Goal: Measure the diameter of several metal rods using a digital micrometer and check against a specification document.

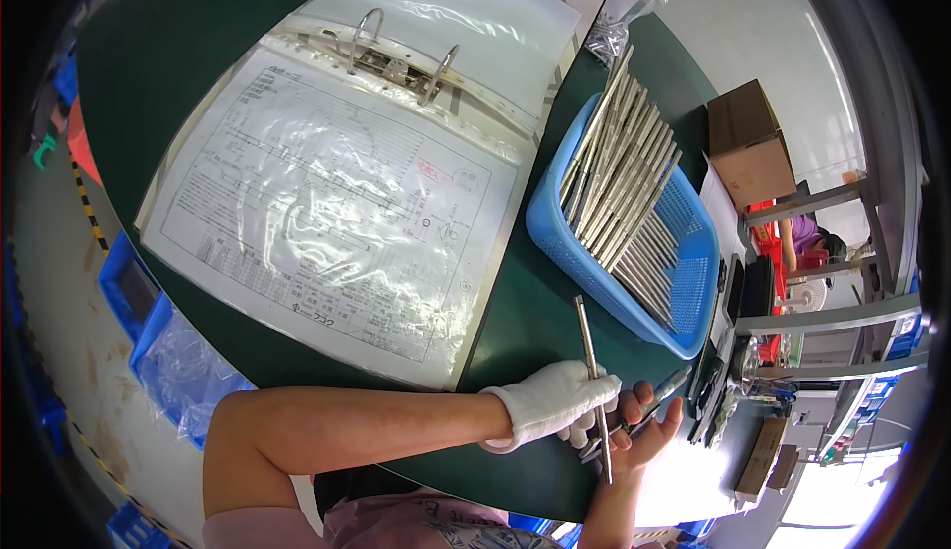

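My left hand [553, 400], in a white glove, is closed around a slim shiny metal rod [584, 329]. The rod stands steeply tilted, its upper end above the glove and its lower end below my fingers. Beside it my bare right hand [646, 434] is closed on a slim grey-blue tool [674, 384] that slants up to the right; its kind is not clear. The two hands nearly meet, and the tool's lower end passes close to the rod. Just beyond them, a blue plastic basket [616, 303] holds many similar metal rods [619, 167], stacked at a slant.
A ring binder [327, 217] with a drawing in a clear sleeve lies open on the green table [134, 73]. Behind the basket are a clear bag [612, 29] of small parts and a cardboard box [748, 143]. Dark tools [715, 376] lie at the right; blue bins [134, 286] stand at the left.
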Demonstrator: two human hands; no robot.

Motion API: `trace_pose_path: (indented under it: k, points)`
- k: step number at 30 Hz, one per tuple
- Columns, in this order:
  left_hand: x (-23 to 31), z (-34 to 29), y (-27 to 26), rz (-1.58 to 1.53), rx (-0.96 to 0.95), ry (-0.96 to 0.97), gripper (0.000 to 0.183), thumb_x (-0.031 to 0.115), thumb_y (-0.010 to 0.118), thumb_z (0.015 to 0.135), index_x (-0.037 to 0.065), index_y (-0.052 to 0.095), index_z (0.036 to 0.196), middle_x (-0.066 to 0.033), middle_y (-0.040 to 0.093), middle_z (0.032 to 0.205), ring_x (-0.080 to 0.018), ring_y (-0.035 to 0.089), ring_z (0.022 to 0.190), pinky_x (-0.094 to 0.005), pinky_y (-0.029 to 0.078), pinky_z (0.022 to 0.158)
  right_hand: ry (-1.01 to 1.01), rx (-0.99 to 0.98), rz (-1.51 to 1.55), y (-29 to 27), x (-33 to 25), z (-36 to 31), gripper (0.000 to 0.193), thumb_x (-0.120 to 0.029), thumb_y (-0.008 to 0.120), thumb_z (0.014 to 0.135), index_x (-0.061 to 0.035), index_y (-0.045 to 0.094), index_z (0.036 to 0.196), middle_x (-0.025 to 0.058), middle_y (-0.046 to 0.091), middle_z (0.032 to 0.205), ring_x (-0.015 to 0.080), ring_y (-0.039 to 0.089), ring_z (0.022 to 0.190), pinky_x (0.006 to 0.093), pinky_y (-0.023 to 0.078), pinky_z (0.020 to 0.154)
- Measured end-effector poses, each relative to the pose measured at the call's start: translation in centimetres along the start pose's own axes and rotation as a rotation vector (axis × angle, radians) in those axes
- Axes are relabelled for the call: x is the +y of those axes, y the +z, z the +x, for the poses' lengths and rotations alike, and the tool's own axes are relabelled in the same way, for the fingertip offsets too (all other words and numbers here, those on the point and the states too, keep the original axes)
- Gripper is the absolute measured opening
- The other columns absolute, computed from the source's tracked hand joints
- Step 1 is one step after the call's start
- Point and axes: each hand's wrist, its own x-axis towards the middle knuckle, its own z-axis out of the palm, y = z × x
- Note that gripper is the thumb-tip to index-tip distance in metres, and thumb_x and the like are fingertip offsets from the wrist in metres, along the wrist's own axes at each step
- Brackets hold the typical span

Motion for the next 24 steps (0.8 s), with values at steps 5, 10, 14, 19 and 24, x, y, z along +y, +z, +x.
trace_pose_path:
  k: [5,10,14,19,24]
  points:
    - [-0.20,0.14,-0.14,0.003,-0.015,-0.004,0.031,0.034,0.040,0.085,0.005,0.050,0.080,-0.0016,0.047,0.054,-0.0104,0.050,0.050,-0.0217,0.037,0.047,0.000,0.010,0.011,0.04,0.03,-0.06,0.046,-0.050,0.038,0.077,-0.0052,0.042,0.087,0.0101,0.047,0.069,0.0190,0.045,0.043,0.0264,0.039,0.041]
    - [-0.45,0.29,-0.17,0.031,-0.003,0.014,0.031,0.034,0.040,0.085,0.004,0.050,0.080,-0.0019,0.047,0.054,-0.0109,0.050,0.050,-0.0223,0.038,0.048,-0.014,-0.010,0.020,0.09,0.03,-0.05,0.046,-0.050,0.038,0.077,-0.0049,0.042,0.086,0.0100,0.047,0.070,0.0187,0.045,0.043,0.0272,0.040,0.042]
    - [-0.52,0.35,-0.19,0.028,0.012,0.008,0.031,0.033,0.041,0.084,0.004,0.050,0.080,-0.0018,0.046,0.055,-0.0111,0.050,0.050,-0.0226,0.037,0.048,-0.003,0.000,0.007,0.07,0.04,0.02,0.046,-0.050,0.038,0.078,-0.0050,0.042,0.087,0.0099,0.048,0.070,0.0182,0.044,0.042,0.0274,0.040,0.041]
    - [-0.46,0.31,-0.15,0.006,-0.005,0.010,0.030,0.033,0.041,0.084,0.004,0.049,0.080,-0.0012,0.045,0.056,-0.0108,0.048,0.050,-0.0225,0.037,0.048,-0.017,-0.004,0.020,0.09,0.04,0.01,0.046,-0.050,0.037,0.078,-0.0053,0.042,0.086,0.0093,0.048,0.070,0.0174,0.043,0.041,0.0268,0.039,0.040]
    - [-0.37,0.23,-0.19,0.011,0.002,0.006,0.030,0.032,0.041,0.084,0.004,0.049,0.080,-0.0012,0.045,0.056,-0.0108,0.048,0.050,-0.0222,0.037,0.047,-0.010,0.029,0.001,0.17,0.08,0.04,0.045,-0.050,0.037,0.077,-0.0054,0.042,0.085,0.0090,0.047,0.069,0.0174,0.043,0.041,0.0265,0.038,0.039]
